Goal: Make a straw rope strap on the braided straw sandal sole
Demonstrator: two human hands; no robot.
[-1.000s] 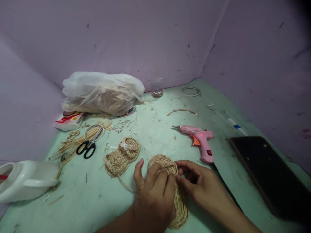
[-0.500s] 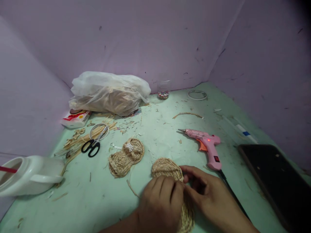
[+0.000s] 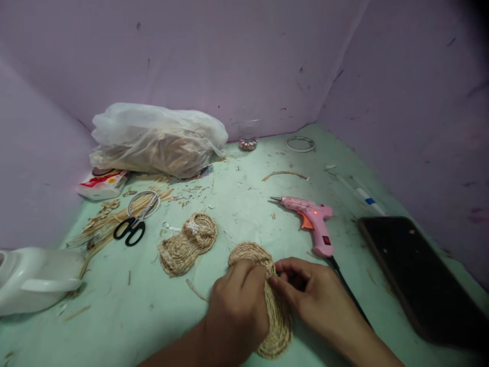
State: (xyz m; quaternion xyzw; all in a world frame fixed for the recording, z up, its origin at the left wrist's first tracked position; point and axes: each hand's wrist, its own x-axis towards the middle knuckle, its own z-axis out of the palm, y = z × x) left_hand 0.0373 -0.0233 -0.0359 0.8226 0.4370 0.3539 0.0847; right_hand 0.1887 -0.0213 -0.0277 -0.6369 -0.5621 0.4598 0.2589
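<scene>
A coiled straw-rope slipper sole (image 3: 280, 326) lies on the table between my hands, long and narrow-waisted. My left hand (image 3: 237, 311) is closed over its left side, with the fingertips hidden behind the knuckles. At the sole's right edge, my right hand (image 3: 315, 295) pinches the straw rim between thumb and forefinger. A finished-looking straw slipper (image 3: 187, 244), with a strap and a cluster of white beads, rests to the left. The pink glue gun (image 3: 311, 214), its red light lit, lies beyond my right hand, nozzle pointing left.
Black-handled scissors (image 3: 133, 224) lie on loose straw strips (image 3: 95, 229). A plastic bag (image 3: 160, 140), tissue pack (image 3: 103, 186) and jar of beads (image 3: 248, 142) stand toward the back. A white jug (image 3: 42, 280) lies at left, a dark phone (image 3: 416, 275) at right. The glue gun's cord (image 3: 353, 295) trails past my right hand.
The view has swung slightly right, so everything sits farther left. My left hand has shifted on the sole and uncovered more of its lower half. My right hand still pinches the edge.
</scene>
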